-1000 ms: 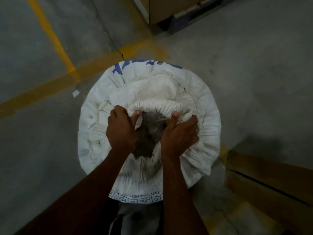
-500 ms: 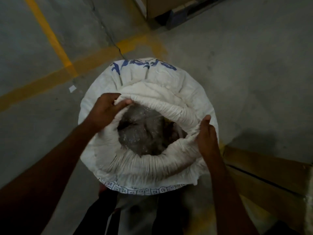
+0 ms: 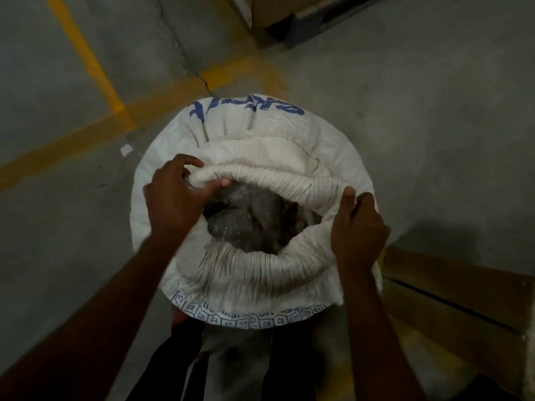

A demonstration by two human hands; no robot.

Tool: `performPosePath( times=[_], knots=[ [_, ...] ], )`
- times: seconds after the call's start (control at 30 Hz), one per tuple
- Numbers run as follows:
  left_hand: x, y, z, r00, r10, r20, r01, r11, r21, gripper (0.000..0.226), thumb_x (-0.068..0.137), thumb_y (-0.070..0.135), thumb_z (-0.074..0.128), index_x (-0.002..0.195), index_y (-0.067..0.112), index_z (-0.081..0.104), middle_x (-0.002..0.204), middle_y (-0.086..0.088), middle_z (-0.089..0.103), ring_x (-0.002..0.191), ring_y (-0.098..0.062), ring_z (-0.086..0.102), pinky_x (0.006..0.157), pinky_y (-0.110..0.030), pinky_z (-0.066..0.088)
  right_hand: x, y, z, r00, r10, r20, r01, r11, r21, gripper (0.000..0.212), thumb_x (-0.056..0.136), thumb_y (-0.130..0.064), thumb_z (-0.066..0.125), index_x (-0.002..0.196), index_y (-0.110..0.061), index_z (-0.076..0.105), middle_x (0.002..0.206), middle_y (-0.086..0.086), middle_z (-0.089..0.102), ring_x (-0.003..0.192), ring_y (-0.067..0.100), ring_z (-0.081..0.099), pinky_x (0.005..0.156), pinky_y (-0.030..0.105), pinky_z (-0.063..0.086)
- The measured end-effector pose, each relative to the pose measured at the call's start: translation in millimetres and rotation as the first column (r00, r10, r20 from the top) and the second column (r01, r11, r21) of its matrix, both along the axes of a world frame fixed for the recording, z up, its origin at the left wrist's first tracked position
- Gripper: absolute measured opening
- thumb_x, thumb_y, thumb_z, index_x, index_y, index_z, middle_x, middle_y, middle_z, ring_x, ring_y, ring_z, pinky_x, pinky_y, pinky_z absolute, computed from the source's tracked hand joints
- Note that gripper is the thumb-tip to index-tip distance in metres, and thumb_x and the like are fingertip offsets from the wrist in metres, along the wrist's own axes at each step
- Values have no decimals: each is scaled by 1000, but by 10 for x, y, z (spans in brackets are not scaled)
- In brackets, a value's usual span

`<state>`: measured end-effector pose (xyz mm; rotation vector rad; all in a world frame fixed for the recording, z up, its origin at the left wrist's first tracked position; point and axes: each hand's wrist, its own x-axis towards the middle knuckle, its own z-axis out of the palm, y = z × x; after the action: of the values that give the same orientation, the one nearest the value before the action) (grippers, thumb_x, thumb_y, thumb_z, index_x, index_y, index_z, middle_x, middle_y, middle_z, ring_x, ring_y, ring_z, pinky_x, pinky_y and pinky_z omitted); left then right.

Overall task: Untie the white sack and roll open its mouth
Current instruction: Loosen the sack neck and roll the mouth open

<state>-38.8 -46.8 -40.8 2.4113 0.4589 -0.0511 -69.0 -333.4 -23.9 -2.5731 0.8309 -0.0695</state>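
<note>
The white sack (image 3: 327,146) with blue lettering stands upright on the concrete floor, seen from above. Its mouth is open, with the cloth rolled into a thick wrinkled rim (image 3: 260,264) around a dark grey plastic liner (image 3: 249,224) inside. My left hand (image 3: 173,195) grips the rolled rim at the far left, thumb inside the opening. My right hand (image 3: 357,230) clasps the rim at the right side, fingers curled over the roll.
Yellow floor lines (image 3: 86,62) cross at the upper left. A wooden pallet with a carton (image 3: 292,21) stands at the top. Brown cardboard or wood (image 3: 451,296) lies close at the right of the sack. My legs (image 3: 240,369) are right behind the sack.
A second ago both hands were together at a small opening. They have spread apart to the left and right of the rim, and the mouth is much wider.
</note>
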Motion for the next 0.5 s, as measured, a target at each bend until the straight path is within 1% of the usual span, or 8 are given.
performPosePath(
  times=[0.07, 0.1, 0.17, 0.23, 0.3, 0.4, 0.47, 0.5],
  knots=[
    [-263, -239, 5, 980, 198, -16, -194, 973, 124, 91, 62, 90, 71, 131, 34, 55, 132, -5, 62, 124, -31, 58, 103, -56, 46, -101, 240, 59, 992, -95, 86, 104, 989, -110, 65, 96, -72, 30, 117, -16, 56, 114, 13, 64, 108, 36, 59, 92, 50, 42],
    [-386, -346, 8, 960, 279, -35, -270, 950, 154, 101, 61, 91, 71, 141, 33, 48, 142, -8, 55, 131, -34, 52, 105, -59, 43, -164, 362, 110, 985, -130, 117, 145, 981, -128, 65, 95, -71, 39, 129, -17, 52, 129, 12, 58, 120, 35, 53, 96, 51, 39],
    [-565, -507, -18, 927, 366, -84, -353, 925, 139, 114, 61, 92, 68, 151, 29, 38, 148, -12, 47, 135, -39, 48, 100, -63, 44, -294, 592, 185, 978, -153, 141, 170, 979, -116, 73, 92, -68, 50, 145, -18, 41, 148, 11, 45, 134, 33, 44, 103, 53, 35],
    [-631, -570, -94, 908, 400, -125, -400, 916, 30, 113, 65, 84, 74, 155, 29, 33, 149, -11, 48, 134, -38, 50, 97, -62, 48, -381, 789, 145, 984, -152, 92, 158, 985, -68, 85, 91, -70, 51, 155, -19, 28, 156, 13, 36, 140, 34, 38, 108, 54, 32],
    [-618, -574, -153, 904, 405, -135, -419, 902, -105, 103, 73, 74, 78, 153, 29, 33, 144, -7, 57, 129, -34, 58, 99, -55, 49, -382, 953, 32, 989, -148, 2, 148, 988, -30, 98, 88, -76, 50, 160, -20, 15, 157, 15, 33, 141, 36, 37, 109, 58, 31],
    [-583, -519, -163, 927, 362, -101, -376, 901, -218, 85, 80, 61, 80, 146, 26, 40, 119, -4, 71, 108, -29, 69, 91, -37, 54, -335, 1045, -225, 987, -135, -88, 138, 990, 26, 109, 84, -75, 59, 162, -18, 6, 144, 17, 42, 129, 36, 43, 103, 57, 37],
    [-595, -437, -159, 950, 297, -99, -313, 895, -317, 80, 81, 49, 84, 144, 22, 43, 103, 12, 69, 92, -3, 69, 80, -12, 50, -340, 975, -371, 994, -106, -28, 109, 983, 151, 106, 87, -60, 68, 162, -17, 6, 146, 17, 40, 132, 34, 43, 107, 50, 39],
    [-617, -384, -158, 962, 255, -102, -275, 896, -348, 79, 82, 42, 86, 145, 19, 44, 101, 22, 64, 87, 11, 66, 74, -2, 45, -360, 905, -398, 996, -88, 26, 79, 965, 251, 103, 89, -51, 72, 162, -18, 7, 154, 17, 36, 140, 29, 39, 113, 41, 36]
  ],
)
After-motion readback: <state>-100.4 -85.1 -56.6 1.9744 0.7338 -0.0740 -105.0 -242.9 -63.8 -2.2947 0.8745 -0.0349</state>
